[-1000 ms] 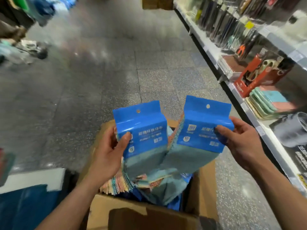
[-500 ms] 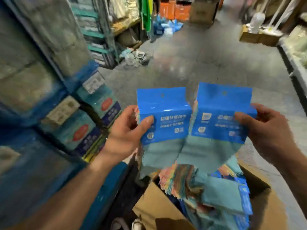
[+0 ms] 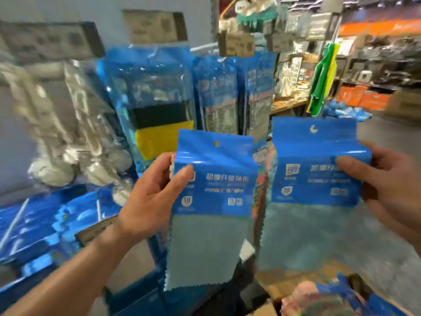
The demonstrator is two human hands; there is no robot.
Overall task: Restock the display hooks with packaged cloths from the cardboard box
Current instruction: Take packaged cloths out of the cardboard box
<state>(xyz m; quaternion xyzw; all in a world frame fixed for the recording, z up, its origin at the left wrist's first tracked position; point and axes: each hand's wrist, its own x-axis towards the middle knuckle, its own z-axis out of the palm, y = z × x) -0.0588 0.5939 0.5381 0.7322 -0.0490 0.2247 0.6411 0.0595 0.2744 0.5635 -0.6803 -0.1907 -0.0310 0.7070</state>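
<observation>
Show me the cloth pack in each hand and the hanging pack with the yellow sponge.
Left-hand cloth pack (image 3: 218,185): head view, blue header card.
Right-hand cloth pack (image 3: 314,151): head view, blue header card.
Yellow sponge pack (image 3: 164,140): head view, the yellow sponge.

Left pack beside right pack, before hanging packs.

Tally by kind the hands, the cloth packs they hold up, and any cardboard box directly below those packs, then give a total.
Hands: 2, the left hand and the right hand
Held cloth packs: 2, the left pack and the right pack
Cardboard box: 1
Total: 5
</observation>
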